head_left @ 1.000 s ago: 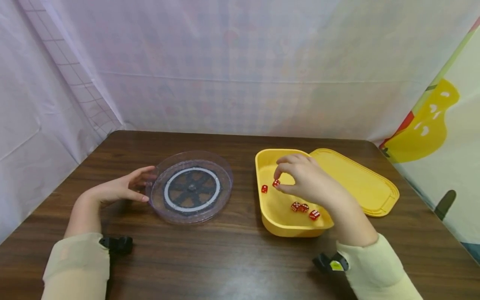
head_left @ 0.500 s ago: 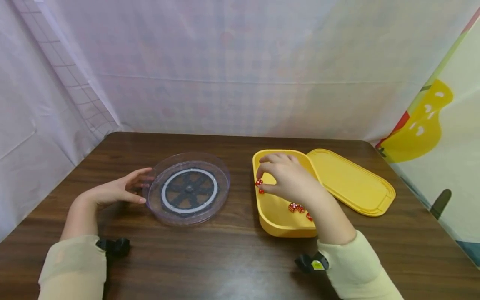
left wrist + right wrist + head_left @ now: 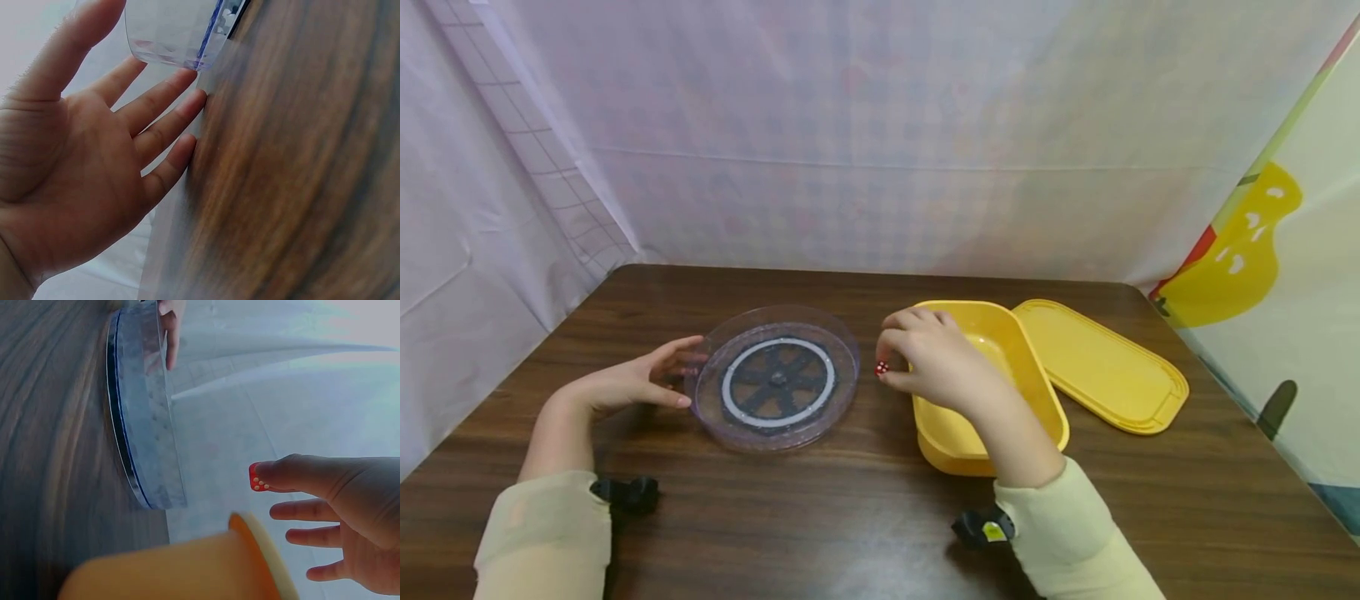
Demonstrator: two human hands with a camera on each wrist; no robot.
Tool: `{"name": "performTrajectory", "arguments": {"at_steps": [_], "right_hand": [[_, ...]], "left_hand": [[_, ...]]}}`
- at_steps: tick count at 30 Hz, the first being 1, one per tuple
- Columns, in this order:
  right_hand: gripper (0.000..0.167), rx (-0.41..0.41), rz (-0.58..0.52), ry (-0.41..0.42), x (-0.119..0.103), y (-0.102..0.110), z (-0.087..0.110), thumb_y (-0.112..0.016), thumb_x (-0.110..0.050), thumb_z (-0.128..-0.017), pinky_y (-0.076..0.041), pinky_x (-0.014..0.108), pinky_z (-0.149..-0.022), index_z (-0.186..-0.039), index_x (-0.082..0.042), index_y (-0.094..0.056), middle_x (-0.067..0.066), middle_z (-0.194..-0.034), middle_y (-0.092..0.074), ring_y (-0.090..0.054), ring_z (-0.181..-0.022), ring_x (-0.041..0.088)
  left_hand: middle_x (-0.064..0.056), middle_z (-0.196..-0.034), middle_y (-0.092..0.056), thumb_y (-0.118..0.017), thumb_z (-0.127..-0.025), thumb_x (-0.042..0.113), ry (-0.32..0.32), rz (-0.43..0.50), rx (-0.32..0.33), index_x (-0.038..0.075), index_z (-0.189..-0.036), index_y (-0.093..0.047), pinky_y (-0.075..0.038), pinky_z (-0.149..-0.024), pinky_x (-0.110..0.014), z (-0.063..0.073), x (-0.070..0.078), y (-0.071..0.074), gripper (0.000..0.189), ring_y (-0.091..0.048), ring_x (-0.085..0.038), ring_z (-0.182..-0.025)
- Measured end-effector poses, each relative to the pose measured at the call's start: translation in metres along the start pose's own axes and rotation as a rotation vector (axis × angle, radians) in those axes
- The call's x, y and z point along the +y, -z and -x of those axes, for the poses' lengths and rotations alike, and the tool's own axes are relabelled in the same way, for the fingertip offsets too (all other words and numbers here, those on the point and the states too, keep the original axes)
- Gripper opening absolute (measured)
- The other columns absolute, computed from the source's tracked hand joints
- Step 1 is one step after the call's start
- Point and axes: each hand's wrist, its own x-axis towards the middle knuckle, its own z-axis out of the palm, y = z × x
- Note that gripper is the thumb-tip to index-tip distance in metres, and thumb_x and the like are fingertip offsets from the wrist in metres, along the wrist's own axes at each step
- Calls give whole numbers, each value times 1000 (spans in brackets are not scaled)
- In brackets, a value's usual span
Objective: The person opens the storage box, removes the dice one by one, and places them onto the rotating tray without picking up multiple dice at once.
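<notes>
Between thumb and fingertip, my right hand (image 3: 940, 362) pinches a red die (image 3: 882, 367) with white dots. It hangs just left of the yellow tub (image 3: 1041, 400); the right wrist view shows the die (image 3: 255, 479) above the tub's rim, with the other fingers spread. Forearm and hand cover the part of the tub where other dice lay. A clear round dish (image 3: 831, 421) with a dark spoked wheel and pale ring at its bottom stands left of centre. My left hand (image 3: 632, 379) has its fingers extended at the dish's left side, fingertips right by the clear wall (image 3: 165, 37).
A yellow lid (image 3: 1105, 367) lies flat to the right of the tub. The dark wood-grain table (image 3: 820, 525) ends at a white curtain (image 3: 880, 167) behind. Black wrist cameras sit under the left cuff (image 3: 546, 517) and right cuff.
My right hand has carried the pinched die leftward, from over the tub past its left rim toward the dish. My left hand has stayed beside the dish.
</notes>
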Motion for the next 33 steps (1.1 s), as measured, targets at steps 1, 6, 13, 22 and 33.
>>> {"name": "performTrajectory", "arguments": {"at_steps": [1, 6, 13, 22, 33], "right_hand": [[11, 4, 3, 6, -1, -1, -1, -74, -29, -84, -30, 51, -97, -86, -21, -67, 6, -117, -59, -47, -117, 29], [11, 14, 1, 17, -8, -8, -9, -75, -29, -84, -31, 52, -96, -86, -22, -68, 5, -116, -59, -46, -116, 28], [10, 3, -1, 2, -19, -18, -20, -75, -30, -83, -30, 51, -96, -87, -23, -68, 3, -116, -60, -46, -117, 27], [13, -11, 59, 14, -34, -35, -31, -73, -34, -84, -32, 50, -95, -87, -23, -68, 3, -118, -59, -46, -117, 26], [15, 20, 103, 26, -44, -53, -32, -72, -36, -84, -30, 51, -99, -91, -22, -69, 4, -121, -58, -45, -119, 25]], "left_hand": [[-34, -147, -23, -70, -86, 9, -2, 0, -1, 0, -151, -10, -31, -95, -60, 0, 0, 0, 89, -22, -54, -131], [-34, -146, -23, -70, -86, 8, -16, 2, -5, -1, -150, -9, -36, -93, -54, -1, -3, 1, 88, -22, -54, -131], [-35, -145, -25, -69, -86, 6, -22, 3, -4, -3, -149, -9, -37, -92, -48, 0, -1, 0, 88, -24, -53, -130], [-35, -145, -25, -70, -86, 8, -10, 2, 3, -2, -150, -9, -35, -94, -53, 0, -1, 0, 89, -24, -53, -130], [-35, -145, -26, -70, -86, 5, -19, 20, 3, -3, -149, -9, -40, -90, -40, 0, -1, 1, 88, -25, -52, -130]]}}
